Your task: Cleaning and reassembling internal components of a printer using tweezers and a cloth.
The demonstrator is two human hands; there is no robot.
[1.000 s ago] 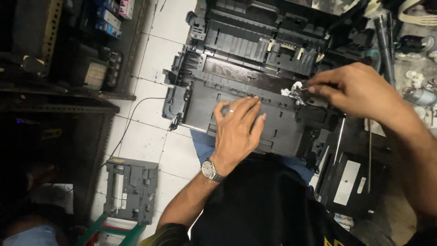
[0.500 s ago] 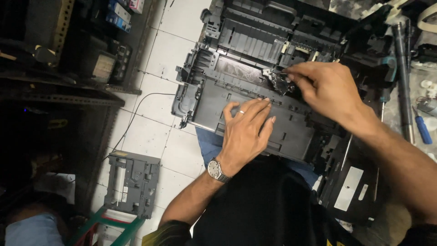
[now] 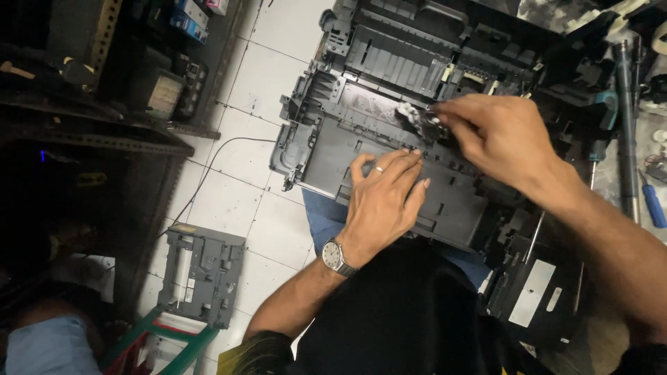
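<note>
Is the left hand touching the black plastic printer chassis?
Touching. The head view shows the left hand lying flat on the black plastic printer chassis, its fingers spread on its surface.

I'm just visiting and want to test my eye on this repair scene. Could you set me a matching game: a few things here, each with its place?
Things:
1. left hand
2. right hand
3. grey panel
4. wristwatch

Places:
A. lying on the white floor tiles
B. pinching a small whitish piece
C. on the left wrist
D. flat on the black printer chassis

Pairs: 1-D, 2-B, 3-A, 4-C
</note>
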